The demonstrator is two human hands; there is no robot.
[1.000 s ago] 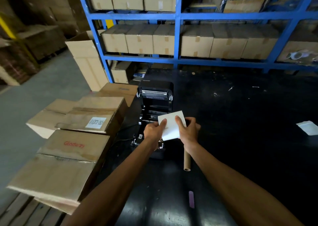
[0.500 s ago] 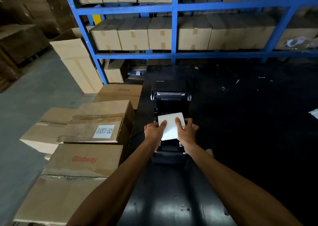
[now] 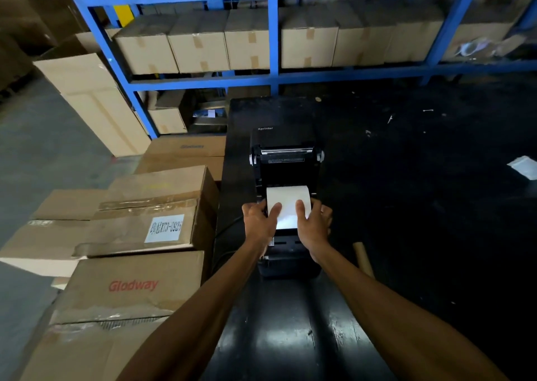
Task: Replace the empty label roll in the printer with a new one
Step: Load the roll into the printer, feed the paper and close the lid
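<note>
Our left hand [image 3: 259,221] and right hand [image 3: 314,223] grip the white label roll [image 3: 288,203], thumbs on top, seemingly inside the open printer [image 3: 286,162]; cardboard tube [image 3: 363,258] just right.

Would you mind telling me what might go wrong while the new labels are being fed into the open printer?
Both hands, left hand and right hand, pinch the white label strip; uneven pressure may feed it skewed. The printer lid stands open and might drop. The empty cardboard core lies loose on the black table and may roll off.
</note>
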